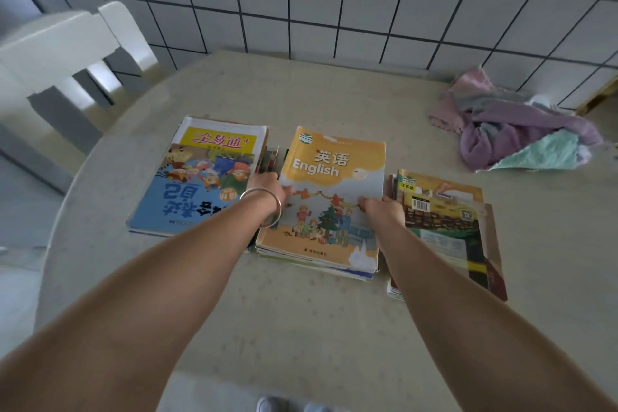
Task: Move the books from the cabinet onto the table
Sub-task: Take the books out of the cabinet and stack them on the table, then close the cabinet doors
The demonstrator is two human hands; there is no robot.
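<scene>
Three stacks of books lie side by side on the round beige bench (301, 328), none in the air. Both hands rest on the middle stack, whose top cover is the yellow English textbook (334, 174). The left hand (269, 186), with a silver bangle (264, 207) at its wrist, presses the book's left edge, and the right hand (383, 211) sits on its right edge, fingers curled down against the cover; neither appears clamped around a book, more laid flat to square or steady the pile. The left stack (197, 184) has a blue cartoon cover on top, and the right stack (444, 227) lies fanned and less tidy. The neat spacing suggests sorting into piles so nothing slides. A crumpled cloth (515, 130) lies well apart at the far right, and a white chair (63, 53) stands at the left. The cabinet is out of view.
</scene>
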